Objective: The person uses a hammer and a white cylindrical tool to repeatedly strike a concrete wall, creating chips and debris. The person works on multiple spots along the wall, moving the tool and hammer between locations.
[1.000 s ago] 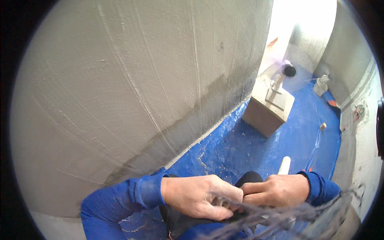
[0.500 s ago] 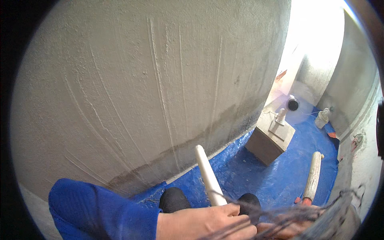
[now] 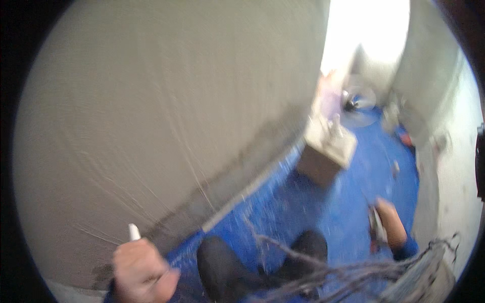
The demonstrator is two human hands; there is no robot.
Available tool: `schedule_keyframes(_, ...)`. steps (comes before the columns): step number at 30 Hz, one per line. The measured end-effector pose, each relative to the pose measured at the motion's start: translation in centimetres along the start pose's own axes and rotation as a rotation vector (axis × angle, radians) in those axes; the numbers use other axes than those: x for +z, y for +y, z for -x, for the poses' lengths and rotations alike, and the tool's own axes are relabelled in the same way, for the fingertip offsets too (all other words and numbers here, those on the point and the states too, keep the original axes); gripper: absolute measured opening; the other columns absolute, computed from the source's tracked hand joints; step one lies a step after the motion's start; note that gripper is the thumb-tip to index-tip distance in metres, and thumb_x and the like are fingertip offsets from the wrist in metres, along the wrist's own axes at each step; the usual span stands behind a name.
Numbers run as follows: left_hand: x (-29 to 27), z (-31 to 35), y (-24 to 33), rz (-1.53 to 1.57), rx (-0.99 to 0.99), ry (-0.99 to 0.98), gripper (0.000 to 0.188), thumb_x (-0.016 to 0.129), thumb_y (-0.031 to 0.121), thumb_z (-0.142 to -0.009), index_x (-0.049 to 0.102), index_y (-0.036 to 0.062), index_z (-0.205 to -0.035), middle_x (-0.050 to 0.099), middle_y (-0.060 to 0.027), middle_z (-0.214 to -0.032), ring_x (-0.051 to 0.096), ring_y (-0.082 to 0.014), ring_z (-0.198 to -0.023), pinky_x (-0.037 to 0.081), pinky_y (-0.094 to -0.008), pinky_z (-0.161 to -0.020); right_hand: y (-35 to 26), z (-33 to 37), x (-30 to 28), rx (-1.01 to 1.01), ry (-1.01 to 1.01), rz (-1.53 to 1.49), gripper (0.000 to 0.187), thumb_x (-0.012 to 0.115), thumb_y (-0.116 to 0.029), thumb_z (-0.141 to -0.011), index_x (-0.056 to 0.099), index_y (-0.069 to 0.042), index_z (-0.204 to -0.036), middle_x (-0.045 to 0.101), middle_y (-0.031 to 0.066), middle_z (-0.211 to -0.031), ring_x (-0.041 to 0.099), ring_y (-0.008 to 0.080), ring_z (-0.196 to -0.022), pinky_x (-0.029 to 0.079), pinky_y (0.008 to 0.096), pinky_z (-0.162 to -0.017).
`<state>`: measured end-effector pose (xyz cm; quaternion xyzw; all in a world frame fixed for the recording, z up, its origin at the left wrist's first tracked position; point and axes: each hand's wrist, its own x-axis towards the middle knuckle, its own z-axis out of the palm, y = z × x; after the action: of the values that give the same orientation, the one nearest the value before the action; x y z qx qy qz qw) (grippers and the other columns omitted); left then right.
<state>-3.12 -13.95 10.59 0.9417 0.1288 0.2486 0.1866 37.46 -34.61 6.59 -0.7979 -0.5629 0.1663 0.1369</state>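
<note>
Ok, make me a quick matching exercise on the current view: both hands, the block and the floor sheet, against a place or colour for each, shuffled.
Column one
1. left hand
2. right hand
3. block
4. floor sheet

Column two
A. blue
B. at the lower right, by a pale blurred object
C. standing on the floor sheet
D. at the lower left, a white rod end poking up from it

Right pairs: 1-D, 2-B, 3-C, 4-A
</note>
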Motion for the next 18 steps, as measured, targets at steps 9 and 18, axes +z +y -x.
schedule_keyframes(9, 15.0, -5.0, -5.6, 0.956, -0.673, 0.006, 0.033, 0.07, 0.025, -0.099, 0.07, -0.0008, -0.119, 0.066, -0.0005, -0.081, 0.052, -0.0035, -0.059, 0.04, -0.0202, -0.051, -2.8, -7.6, 11.7, -0.356, -0.209, -1.004, 0.033, 0.065, -0.006, -0.081, 0.064, -0.004, -0.113, 0.067, 0.0035, -0.09, 0.063, 0.0108, -0.068, 0.051, 0.0258, -0.059)
schedule_keyframes(18, 17.9, -4.8, -5.9, 0.815, -0.598, 0.107, 0.021, 0.072, 0.017, -0.093, 0.074, -0.0036, -0.091, 0.071, -0.0117, -0.083, 0.067, -0.0199, -0.077, 0.052, -0.034, -0.069, -7.6, -8.6, 13.2, -0.146, -0.367, -1.244, 0.035, 0.063, -0.016, -0.087, 0.059, -0.002, -0.118, 0.058, 0.0038, -0.064, 0.054, 0.0109, -0.043, 0.04, 0.0244, -0.037)
